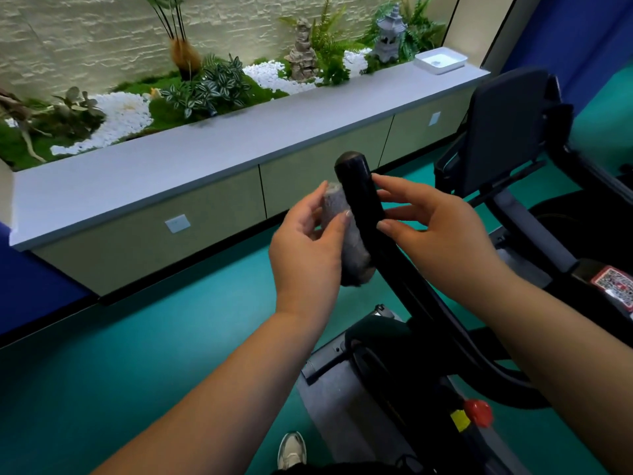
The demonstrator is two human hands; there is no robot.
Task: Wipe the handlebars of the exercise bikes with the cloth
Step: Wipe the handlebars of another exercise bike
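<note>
A black padded handlebar [359, 193] of an exercise bike rises toward me, its rounded end up. My left hand [308, 248] holds a rolled grey cloth [346, 234] pressed against the left side of the bar. My right hand [435, 231] is at the bar's right side, fingers spread, with the fingertips touching the grip. Part of the cloth is hidden behind my left thumb and the bar.
The bike's dark console [503, 128] stands at the right, with a red knob [478, 413] low on the frame. A long grey planter ledge [239, 145] with plants and white pebbles runs behind. A white tray [440, 60] sits on its far end. The floor is teal [137, 354].
</note>
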